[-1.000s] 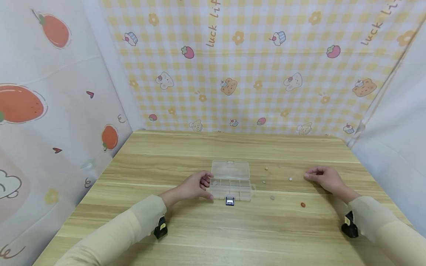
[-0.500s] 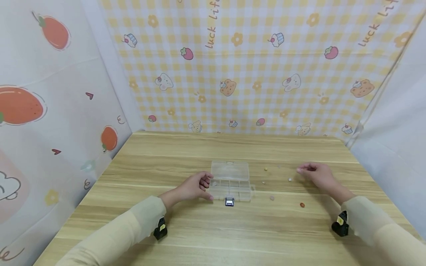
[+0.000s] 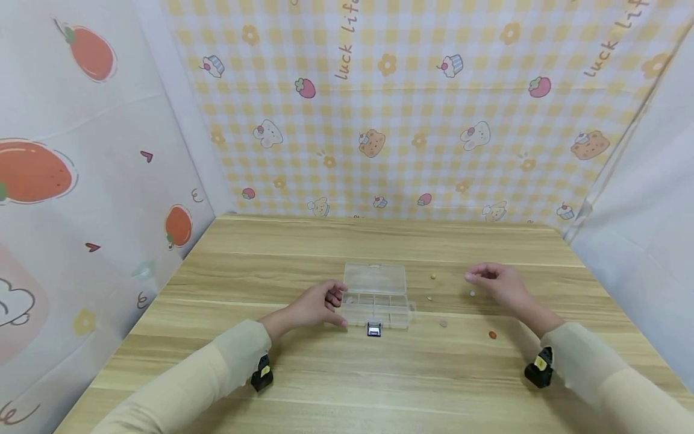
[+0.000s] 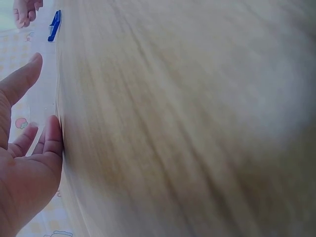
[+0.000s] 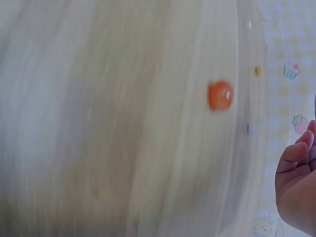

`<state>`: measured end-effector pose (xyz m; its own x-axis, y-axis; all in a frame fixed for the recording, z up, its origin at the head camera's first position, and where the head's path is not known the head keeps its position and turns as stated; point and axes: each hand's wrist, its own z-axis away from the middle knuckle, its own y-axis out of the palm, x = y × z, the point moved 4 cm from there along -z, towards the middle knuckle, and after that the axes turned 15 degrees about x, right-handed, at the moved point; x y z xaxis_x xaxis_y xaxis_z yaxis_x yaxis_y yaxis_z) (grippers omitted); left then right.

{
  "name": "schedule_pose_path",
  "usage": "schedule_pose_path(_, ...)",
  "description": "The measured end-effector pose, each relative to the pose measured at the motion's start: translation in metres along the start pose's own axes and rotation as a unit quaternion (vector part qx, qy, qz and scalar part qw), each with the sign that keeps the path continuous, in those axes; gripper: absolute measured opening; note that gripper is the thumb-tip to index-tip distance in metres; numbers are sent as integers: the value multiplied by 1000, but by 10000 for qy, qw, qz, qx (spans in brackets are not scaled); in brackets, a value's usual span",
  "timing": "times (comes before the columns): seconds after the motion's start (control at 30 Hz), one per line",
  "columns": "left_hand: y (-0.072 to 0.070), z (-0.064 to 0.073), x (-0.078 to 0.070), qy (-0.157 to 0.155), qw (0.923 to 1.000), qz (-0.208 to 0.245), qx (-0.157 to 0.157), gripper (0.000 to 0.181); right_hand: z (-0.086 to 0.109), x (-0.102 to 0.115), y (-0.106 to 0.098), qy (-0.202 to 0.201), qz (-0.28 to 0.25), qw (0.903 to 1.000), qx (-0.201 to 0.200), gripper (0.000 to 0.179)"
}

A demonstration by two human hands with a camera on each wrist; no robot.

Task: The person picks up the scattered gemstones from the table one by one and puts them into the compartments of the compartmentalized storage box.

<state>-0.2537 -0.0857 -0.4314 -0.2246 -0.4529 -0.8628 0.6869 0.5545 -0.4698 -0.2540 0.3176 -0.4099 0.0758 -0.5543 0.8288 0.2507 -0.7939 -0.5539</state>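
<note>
A clear compartment box (image 3: 401, 318) lies with its lid flipped back and its blue-edged latch (image 3: 374, 329) toward me. One small pale bead (image 3: 350, 300) sits in its back left compartment. At the box's left end rests my left hand (image 3: 314, 304), thumb stretched toward the front corner and fingers loosely bent; the left wrist view shows the thumb apart from the fingers. My right hand (image 3: 503, 287) hovers right of the box, just behind a white bead (image 3: 472, 293), thumb and forefinger close together. Whether anything tiny is between those fingertips is hidden.
Scattered right of the box are a yellow bead (image 3: 433, 277), a pale bead (image 3: 429, 299), a pinkish-grey bead (image 3: 443, 323) and an orange bead (image 3: 492, 335). The wooden table (image 3: 347, 386) meets patterned cloth at the back and left.
My right hand has travelled left over the table, from beyond the white bead to just behind it. My left hand and the box have stayed put.
</note>
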Motion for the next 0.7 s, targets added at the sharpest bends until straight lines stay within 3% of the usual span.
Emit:
schedule_pose_path(0.33, 0, 1, -1, 1, 9999, 123, 13, 70, -4, 22, 29, -136, -423, 9984, 355, 38)
schedule_pose_path(0.7, 1, 0, 1, 37, 10000, 60, -2, 69, -15, 55, 65, -582, -966, 9907, 761, 36)
